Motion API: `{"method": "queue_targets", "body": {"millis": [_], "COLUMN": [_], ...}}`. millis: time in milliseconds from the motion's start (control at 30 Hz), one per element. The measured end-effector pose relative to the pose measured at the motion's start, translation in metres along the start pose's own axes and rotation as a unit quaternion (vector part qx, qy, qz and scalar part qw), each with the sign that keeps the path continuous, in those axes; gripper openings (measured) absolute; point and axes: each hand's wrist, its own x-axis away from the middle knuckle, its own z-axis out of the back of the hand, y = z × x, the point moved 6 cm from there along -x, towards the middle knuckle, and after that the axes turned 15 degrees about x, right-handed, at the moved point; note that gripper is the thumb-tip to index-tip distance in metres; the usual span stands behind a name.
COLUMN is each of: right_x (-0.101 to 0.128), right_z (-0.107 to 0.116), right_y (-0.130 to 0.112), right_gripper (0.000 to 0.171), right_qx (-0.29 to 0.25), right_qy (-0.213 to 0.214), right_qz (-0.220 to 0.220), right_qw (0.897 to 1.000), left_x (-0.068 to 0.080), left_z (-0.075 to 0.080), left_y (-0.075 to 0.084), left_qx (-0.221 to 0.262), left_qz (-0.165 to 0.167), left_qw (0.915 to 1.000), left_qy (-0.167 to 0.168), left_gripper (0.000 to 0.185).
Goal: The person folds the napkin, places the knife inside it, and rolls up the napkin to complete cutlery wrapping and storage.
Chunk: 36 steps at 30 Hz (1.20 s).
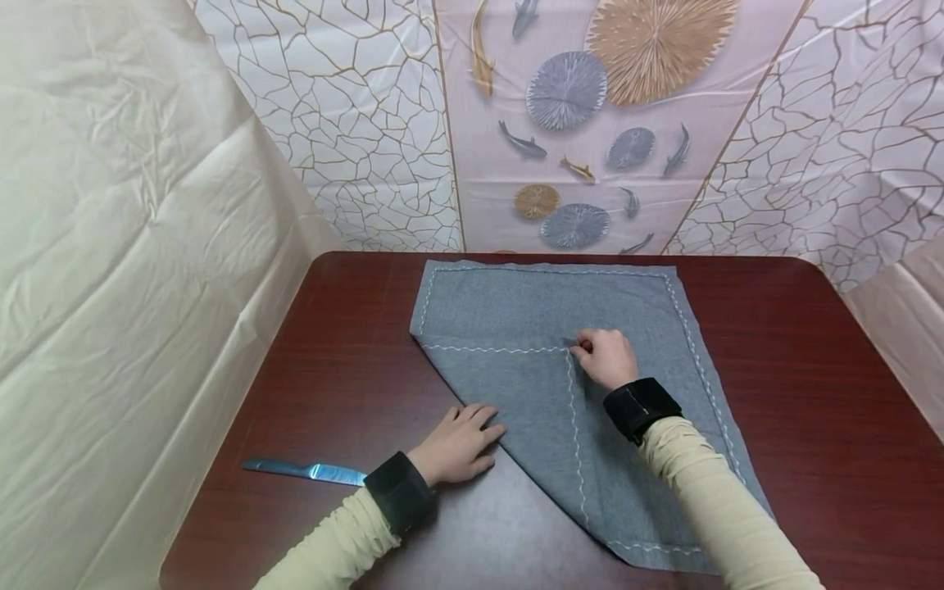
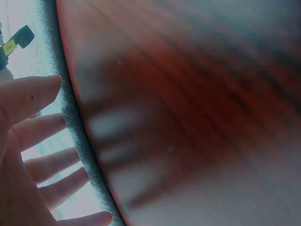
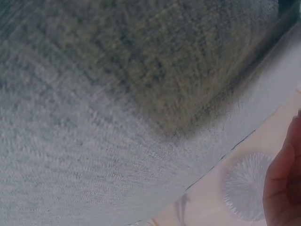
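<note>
A grey-blue cloth [image 1: 516, 307] with white wavy stitching along its borders lies on the table, its near-left corner folded inward along a diagonal edge. My right hand [image 1: 606, 358] pinches that turned-in corner between thumb and fingers, near where two stitch lines meet. My left hand [image 1: 459, 445] rests at the diagonal fold, fingers spread and fingertips on the cloth's edge. In the left wrist view, the left fingers [image 2: 51, 165] reach to the fold [image 2: 75, 117]. Cloth [image 3: 94, 155] fills most of the right wrist view, with part of the right hand [image 3: 280, 183] at the edge.
A shiny blue knife [image 1: 306, 470] lies left of the left hand, one end hidden behind the wristband. The dark red-brown table [image 1: 339, 360] has rounded far corners. Patterned fabric [image 1: 369, 123] hangs behind it, and a pale sheet [image 1: 147, 246] drapes on the left.
</note>
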Motion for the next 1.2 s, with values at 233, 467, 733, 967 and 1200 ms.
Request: {"method": "queue_targets", "body": {"millis": [233,467,733,967,1200], "right_x": [-0.001,-0.004,-0.009,-0.011,-0.016], "right_z": [0.000,0.004,0.007,0.010,0.016], "right_y": [0.007,0.013,0.021,0.029,0.034], "right_gripper": [0.010,0.005,0.005,0.008,0.010], "right_qx": [-0.006,0.009,0.024,0.043,0.059], "right_qy": [0.008,0.003,0.022,0.033,0.028], "right_qz": [-0.012,-0.023,-0.028,-0.040,-0.048], "right_qw": [1.000,1.000,0.999,0.998,0.997], "left_x": [-0.003,-0.005,-0.007,-0.009,-0.012], "left_z": [0.001,0.003,0.005,0.007,0.007], "left_y": [0.001,0.001,0.000,0.001,0.001], "left_qx": [0.005,0.010,0.011,0.016,0.013], "left_qz": [-0.001,0.000,0.004,0.006,0.009], "left_qw": [1.0000,0.9999,0.9999,0.9999,0.9999], "left_qy": [0.000,0.001,-0.001,0.001,-0.002], "left_gripper": [0.044,0.044,0.045,0.045,0.046]}}
